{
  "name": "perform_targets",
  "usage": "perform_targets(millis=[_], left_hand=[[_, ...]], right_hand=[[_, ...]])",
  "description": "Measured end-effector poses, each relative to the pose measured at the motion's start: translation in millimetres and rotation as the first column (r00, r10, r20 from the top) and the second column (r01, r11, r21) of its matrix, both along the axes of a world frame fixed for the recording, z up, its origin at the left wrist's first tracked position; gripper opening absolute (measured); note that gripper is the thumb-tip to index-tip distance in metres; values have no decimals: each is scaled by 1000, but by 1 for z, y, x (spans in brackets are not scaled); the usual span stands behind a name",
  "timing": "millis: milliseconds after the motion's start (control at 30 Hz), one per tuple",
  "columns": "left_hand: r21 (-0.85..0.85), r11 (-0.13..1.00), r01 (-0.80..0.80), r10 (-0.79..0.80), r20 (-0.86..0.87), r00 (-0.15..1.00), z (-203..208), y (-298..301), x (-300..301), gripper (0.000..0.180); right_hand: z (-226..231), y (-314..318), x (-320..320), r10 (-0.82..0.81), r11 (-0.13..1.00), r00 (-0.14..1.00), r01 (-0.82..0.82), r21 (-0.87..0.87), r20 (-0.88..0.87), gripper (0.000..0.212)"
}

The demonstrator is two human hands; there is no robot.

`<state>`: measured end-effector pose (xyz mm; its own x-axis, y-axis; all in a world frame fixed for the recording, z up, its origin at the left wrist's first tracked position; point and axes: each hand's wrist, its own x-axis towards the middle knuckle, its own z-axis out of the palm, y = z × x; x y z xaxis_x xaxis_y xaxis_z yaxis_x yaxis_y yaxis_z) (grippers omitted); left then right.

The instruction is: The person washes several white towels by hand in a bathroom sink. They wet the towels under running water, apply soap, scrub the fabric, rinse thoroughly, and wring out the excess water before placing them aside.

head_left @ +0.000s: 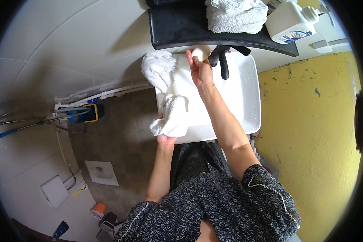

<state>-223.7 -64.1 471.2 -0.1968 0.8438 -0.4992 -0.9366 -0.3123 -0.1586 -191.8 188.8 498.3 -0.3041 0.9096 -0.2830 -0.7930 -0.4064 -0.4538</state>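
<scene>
Supporting the white cloth (pixel 175 113) at the left edge of the white sink (pixel 252 97), the left hand (pixel 166 140) lies beneath it; its fingers are mostly hidden, so I cannot tell how they close. Spreading the cloth flatter would suit rubbing with the pale bar (pixel 201 52), pinched by the right hand (pixel 201 72). The black tap (pixel 224 70) juts beside that hand; a second white cloth (pixel 159 66) crowds the far-left corner. Beyond, a black shelf (pixel 177 28) carries a white towel (pixel 236 17).

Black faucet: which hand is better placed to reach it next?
Probably the right hand: it is close beside the faucet, though holding a soap-like bar. The left hand is farther off, near the basin's front edge, holding a white cloth.
</scene>
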Motion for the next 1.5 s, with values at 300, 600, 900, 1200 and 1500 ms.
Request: perform_targets(millis=[300,600,900,1200,1500], left_hand=[[92,996,17,-9,-88,996,1,10,8,41],[3,997,77,-76,-103,992,9,22,21,40],[-166,952,257,-305,-562,769,-28,44,4,41],[130,969,210,-156,-336,929,10,50,15,91],[-312,937,156,-330,-647,687,-31,99,25,59]], right_hand=[[-17,27,-17,-249,827,927,53,-560,-280,26],[3,12,1,24,903,985,-95,-419,-172,21],[-28,-110,101,423,903,873,-383,-197,243,49],[-3,-152,88,-122,789,448,-498,360,886,28],[-13,-76,53,392,887,557,-439,-140,732,38]])
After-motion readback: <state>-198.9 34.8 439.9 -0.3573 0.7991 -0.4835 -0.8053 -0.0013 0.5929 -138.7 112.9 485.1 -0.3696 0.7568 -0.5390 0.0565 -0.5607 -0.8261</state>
